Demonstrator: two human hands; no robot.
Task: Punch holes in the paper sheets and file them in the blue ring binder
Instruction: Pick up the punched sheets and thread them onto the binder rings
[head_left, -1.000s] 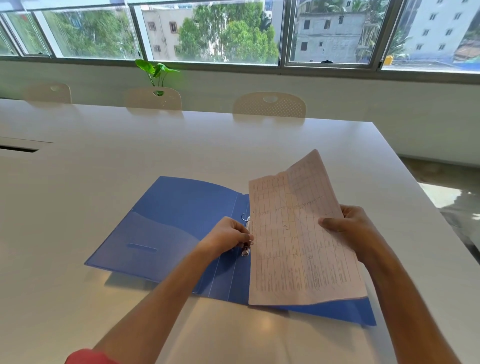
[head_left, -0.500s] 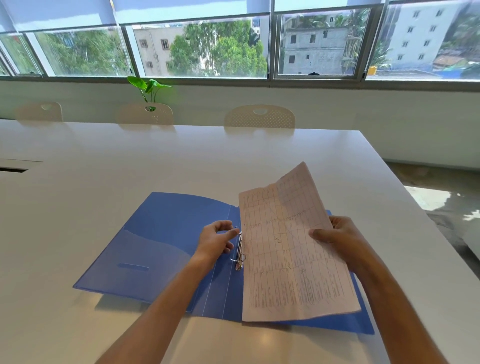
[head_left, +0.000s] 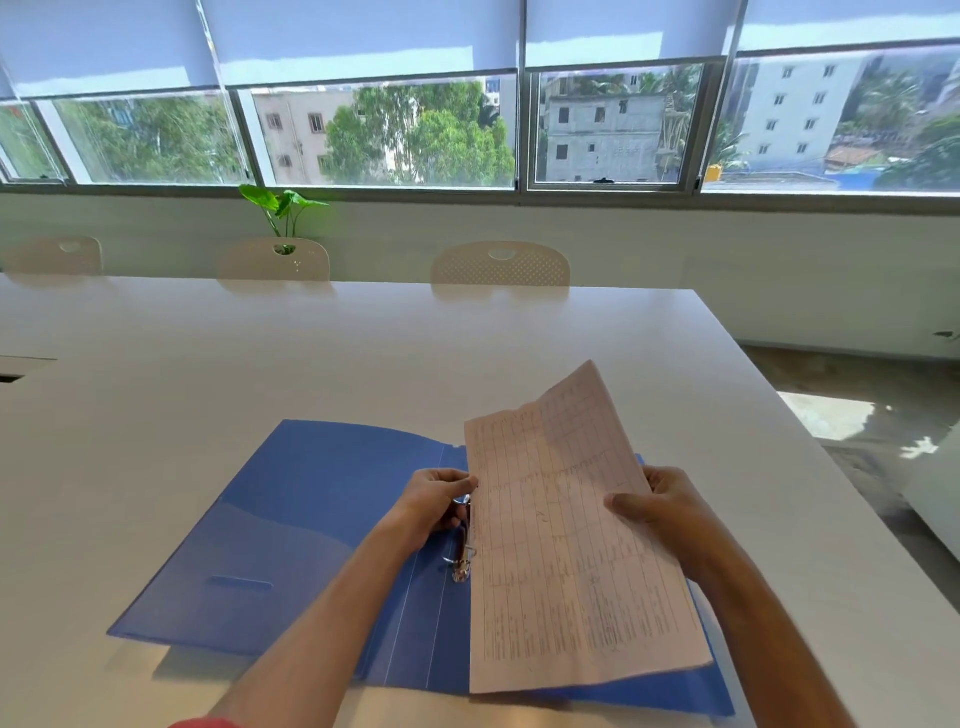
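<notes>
The blue ring binder (head_left: 291, 525) lies open on the white table, its metal ring mechanism (head_left: 461, 551) along the spine. A printed paper sheet (head_left: 561, 561) with a table of lines stands tilted over the binder's right half, its far corner raised. My right hand (head_left: 670, 514) grips the sheet's right edge, thumb on the front. My left hand (head_left: 439, 501) is at the sheet's left edge, fingers curled around the upper ring. The binder's right cover is mostly hidden under the sheet.
The white table (head_left: 363, 358) stretches wide to the far side, where three pale chairs (head_left: 501, 265) stand. A green plant (head_left: 283, 208) rises behind the middle chair, below the windows. The table's right edge drops to the floor (head_left: 852, 415).
The view has tipped upward. My left hand has shifted from the lower ring up to the upper ring at the sheet's left edge. The right hand keeps its hold on the sheet.
</notes>
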